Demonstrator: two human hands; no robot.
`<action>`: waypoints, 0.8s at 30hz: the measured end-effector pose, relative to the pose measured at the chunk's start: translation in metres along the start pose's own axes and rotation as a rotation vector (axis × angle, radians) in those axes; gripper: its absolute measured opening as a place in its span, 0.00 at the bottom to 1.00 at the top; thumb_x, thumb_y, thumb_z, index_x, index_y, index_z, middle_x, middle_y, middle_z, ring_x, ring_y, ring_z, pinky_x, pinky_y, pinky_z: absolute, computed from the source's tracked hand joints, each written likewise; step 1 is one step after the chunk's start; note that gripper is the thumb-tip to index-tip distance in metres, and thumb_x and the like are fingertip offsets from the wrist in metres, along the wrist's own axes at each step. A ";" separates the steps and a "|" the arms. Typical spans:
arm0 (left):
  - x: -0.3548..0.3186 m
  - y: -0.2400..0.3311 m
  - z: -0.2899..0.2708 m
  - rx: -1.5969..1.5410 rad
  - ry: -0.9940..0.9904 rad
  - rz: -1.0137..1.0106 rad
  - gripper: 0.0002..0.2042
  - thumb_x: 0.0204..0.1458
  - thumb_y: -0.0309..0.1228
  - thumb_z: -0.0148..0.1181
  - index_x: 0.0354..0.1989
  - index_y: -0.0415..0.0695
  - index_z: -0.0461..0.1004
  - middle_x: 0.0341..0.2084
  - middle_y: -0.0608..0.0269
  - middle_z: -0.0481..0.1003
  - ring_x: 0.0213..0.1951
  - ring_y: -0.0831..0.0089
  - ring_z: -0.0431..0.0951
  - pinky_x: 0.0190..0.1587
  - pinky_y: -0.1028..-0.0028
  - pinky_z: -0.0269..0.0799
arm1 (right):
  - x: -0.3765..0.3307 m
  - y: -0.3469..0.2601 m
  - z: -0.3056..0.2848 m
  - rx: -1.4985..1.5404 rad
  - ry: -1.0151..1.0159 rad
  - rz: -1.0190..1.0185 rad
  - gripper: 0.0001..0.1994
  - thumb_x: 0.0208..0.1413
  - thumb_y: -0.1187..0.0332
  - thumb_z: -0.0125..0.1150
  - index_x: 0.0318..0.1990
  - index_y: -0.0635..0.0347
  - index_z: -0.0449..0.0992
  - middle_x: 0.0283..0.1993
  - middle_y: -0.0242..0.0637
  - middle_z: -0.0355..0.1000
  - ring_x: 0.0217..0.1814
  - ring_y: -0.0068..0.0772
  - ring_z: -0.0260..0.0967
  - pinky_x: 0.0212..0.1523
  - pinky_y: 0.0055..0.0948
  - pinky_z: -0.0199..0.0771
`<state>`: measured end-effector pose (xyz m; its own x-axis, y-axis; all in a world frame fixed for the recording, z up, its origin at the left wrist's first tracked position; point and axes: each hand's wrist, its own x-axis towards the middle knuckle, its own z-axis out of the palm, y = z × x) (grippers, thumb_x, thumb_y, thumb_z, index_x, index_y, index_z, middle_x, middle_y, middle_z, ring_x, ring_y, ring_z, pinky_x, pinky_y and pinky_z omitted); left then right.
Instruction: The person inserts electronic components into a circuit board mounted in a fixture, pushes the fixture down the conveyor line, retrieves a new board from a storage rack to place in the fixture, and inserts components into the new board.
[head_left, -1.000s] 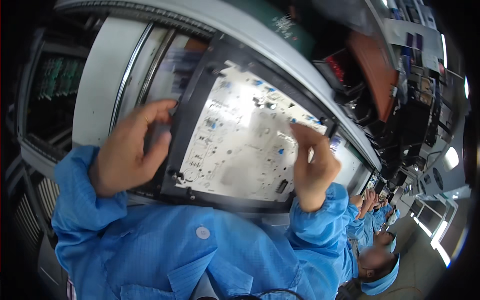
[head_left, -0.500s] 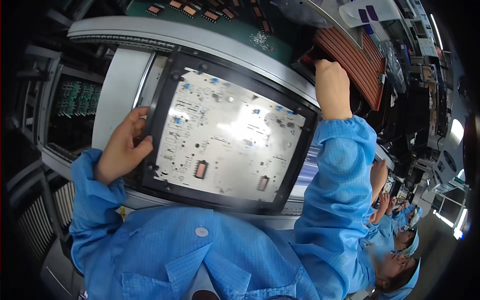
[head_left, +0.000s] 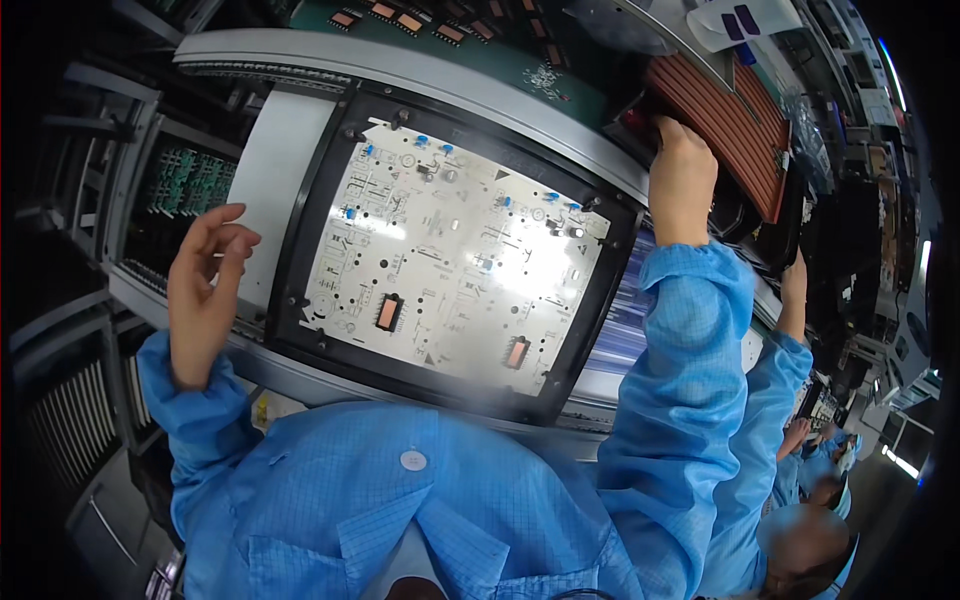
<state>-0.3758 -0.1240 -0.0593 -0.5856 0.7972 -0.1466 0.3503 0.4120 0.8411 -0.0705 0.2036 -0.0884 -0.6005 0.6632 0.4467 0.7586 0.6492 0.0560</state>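
Two bare hands work on either side of a white circuit board (head_left: 450,265) that lies flat in a black frame (head_left: 300,215) on a grey conveyor rail (head_left: 420,75). Off the frame's left edge, the left hand (head_left: 205,290) hangs with its fingers loosely spread and curled, holding nothing; its fingertips are just beside the frame's left bar, and whether they touch it cannot be told. Beyond the frame's far right corner, the right hand (head_left: 682,180) reaches up and away from the board to a reddish-brown ribbed tray (head_left: 735,120); its fingers are tucked over the tray's near edge and out of sight, so whether they pinch anything cannot be told. The board therefore sits between the two hands, near the left one and well apart from the right one, gripped by neither. Blue parts stud the board's far edge, and two copper-coloured chips lie near its near edge. Past the frame's far side, beyond the rail, lies a green circuit panel (head_left: 480,50). To the frame's left, a rack holds green boards (head_left: 190,180) on edge. To the frame's right, beyond the person's own blue sleeve (head_left: 680,380), a co-worker's blue-sleeved arm (head_left: 780,380) reaches up toward dark equipment.
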 end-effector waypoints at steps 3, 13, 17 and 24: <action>-0.016 0.012 0.003 -0.016 0.075 0.053 0.14 0.61 0.28 0.49 0.54 0.39 0.68 0.36 0.64 0.75 0.41 0.79 0.73 0.43 0.80 0.65 | -0.001 -0.001 0.003 0.042 0.052 -0.036 0.08 0.48 0.78 0.50 0.35 0.61 0.75 0.34 0.46 0.74 0.39 0.48 0.72 0.40 0.42 0.73; -0.031 0.063 0.082 -0.962 -0.476 -0.294 0.17 0.63 0.33 0.40 0.50 0.32 0.68 0.41 0.52 0.76 0.45 0.66 0.75 0.49 0.67 0.71 | -0.021 -0.047 -0.039 0.418 0.163 -0.015 0.12 0.45 0.80 0.53 0.38 0.61 0.77 0.36 0.43 0.75 0.40 0.46 0.72 0.40 0.38 0.74; -0.036 0.067 0.138 -1.436 -0.699 -0.678 0.19 0.66 0.37 0.36 0.54 0.34 0.65 0.49 0.54 0.72 0.52 0.66 0.72 0.57 0.65 0.65 | -0.084 -0.112 -0.106 0.911 -0.148 -0.147 0.15 0.37 0.82 0.56 0.36 0.62 0.77 0.35 0.40 0.75 0.40 0.42 0.73 0.39 0.33 0.76; -0.051 0.049 0.160 -1.383 -0.797 -0.675 0.16 0.66 0.36 0.39 0.49 0.36 0.68 0.44 0.57 0.74 0.48 0.70 0.74 0.54 0.70 0.69 | -0.131 -0.126 -0.105 1.112 -0.139 0.282 0.14 0.39 0.87 0.60 0.35 0.64 0.79 0.35 0.38 0.77 0.38 0.36 0.75 0.39 0.27 0.77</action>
<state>-0.2117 -0.0735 -0.0937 0.2717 0.8379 -0.4733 -0.8689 0.4251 0.2537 -0.0611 -0.0045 -0.0607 -0.5205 0.8270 0.2124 0.2700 0.3954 -0.8779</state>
